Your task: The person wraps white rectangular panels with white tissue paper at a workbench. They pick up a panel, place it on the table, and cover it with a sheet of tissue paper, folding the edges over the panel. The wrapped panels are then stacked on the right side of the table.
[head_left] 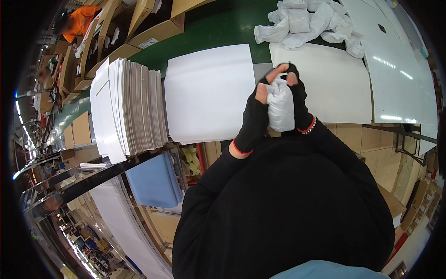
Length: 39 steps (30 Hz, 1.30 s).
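Note:
Between my two hands is a small bundle wrapped in white paper (280, 107), held upright close to my body at the table's near edge. My left hand (259, 104), in a black fingerless glove, grips its left side and top. My right hand (297, 90), gloved the same way, closes on its upper right side, the fingertips of both hands meeting near the twisted top. What is inside the wrapping is hidden. To the left lies a stack of white paper sheets (209, 95), and under and beyond my right hand is another stack of off-white sheets (339, 86).
Several white wrapped bundles (302, 21) are heaped at the far right of the green table (213, 25). A tall stack of boards (134, 107) stands at left, before open cardboard boxes (158, 35). A glossy white panel (399, 69) borders the right. A person in orange (80, 22) is far left.

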{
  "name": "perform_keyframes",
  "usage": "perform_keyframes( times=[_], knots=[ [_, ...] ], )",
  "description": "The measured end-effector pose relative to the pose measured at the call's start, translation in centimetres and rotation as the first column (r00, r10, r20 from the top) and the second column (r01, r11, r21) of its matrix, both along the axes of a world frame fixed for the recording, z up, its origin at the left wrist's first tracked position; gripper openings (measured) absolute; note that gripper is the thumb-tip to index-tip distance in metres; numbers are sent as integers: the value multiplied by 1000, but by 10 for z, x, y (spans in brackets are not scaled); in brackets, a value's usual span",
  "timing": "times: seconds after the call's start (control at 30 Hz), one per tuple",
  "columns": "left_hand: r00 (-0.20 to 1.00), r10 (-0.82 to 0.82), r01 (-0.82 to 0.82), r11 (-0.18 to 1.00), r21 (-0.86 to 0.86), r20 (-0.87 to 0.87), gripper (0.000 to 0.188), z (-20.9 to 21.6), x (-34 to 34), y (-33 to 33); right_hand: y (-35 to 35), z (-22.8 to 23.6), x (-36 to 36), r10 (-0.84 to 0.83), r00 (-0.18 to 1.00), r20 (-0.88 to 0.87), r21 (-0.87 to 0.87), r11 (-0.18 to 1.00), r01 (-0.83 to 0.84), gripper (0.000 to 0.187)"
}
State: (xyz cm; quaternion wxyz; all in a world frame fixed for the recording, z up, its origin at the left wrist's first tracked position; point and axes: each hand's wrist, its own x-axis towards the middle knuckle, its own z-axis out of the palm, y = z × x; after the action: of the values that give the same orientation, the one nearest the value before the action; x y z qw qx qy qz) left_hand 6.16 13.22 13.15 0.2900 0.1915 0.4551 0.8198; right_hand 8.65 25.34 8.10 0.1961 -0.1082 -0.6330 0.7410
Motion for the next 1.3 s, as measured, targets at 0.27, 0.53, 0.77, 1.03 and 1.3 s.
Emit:
perform_keyframes(
  times=[0.27,0.53,0.77,1.03,1.3],
  knots=[
    [820,406,-537,790,-297,-403,20,-4,-12,7,12,2,6,403,903,-147,-424,799,-426,60],
    [666,246,-561,787,-257,-704,24,-27,-19,20,35,21,37,270,936,225,-177,956,-233,51],
    [918,148,-316,833,-453,-368,20,-48,-16,13,278,1,-67,-68,987,148,825,559,-85,70],
    [972,105,-210,782,-587,-209,25,-71,-8,-9,291,-36,-22,-8,948,317,471,869,-150,18],
    [992,9,-86,788,-610,-128,35,-72,-17,-14,238,-123,111,-39,935,353,885,339,-319,66]
  ],
)
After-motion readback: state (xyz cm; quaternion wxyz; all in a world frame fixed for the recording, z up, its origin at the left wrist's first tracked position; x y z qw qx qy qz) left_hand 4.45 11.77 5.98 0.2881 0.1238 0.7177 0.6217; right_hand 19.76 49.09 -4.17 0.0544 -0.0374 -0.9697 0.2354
